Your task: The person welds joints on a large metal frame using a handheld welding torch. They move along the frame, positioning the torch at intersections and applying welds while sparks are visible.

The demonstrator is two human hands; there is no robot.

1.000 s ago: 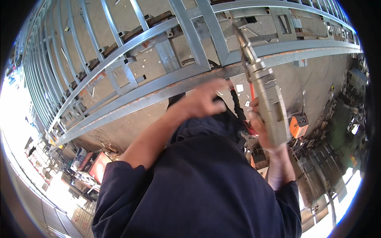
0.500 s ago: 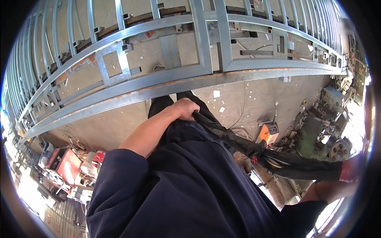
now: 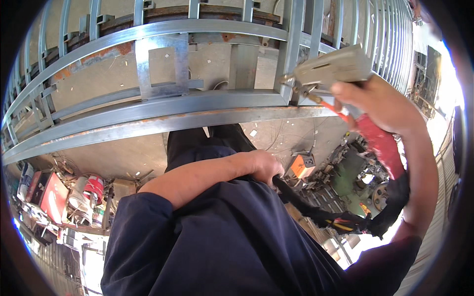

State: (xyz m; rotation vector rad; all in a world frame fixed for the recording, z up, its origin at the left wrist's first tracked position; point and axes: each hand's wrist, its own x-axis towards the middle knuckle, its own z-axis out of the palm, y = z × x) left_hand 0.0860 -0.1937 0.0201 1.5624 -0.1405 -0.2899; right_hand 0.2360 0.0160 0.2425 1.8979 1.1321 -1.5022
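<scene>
metal tool [image 3: 338,65] in right hand [image 3: 387,103]

The hose [image 3: 297,203] looks matt, the metal frame [image 3: 197,104] glossy.

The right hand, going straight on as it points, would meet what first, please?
With its held tool leading, the right hand would probably meet the upright metal post first, though depth is unclear.

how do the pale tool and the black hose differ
The tool is pale and boxy; the hose is black and ropelike. The tool looks straight and rigid, while the hose bends in a curve. The right hand grips the tool; the left hand grips the hose. Both are held by the same person.
</scene>
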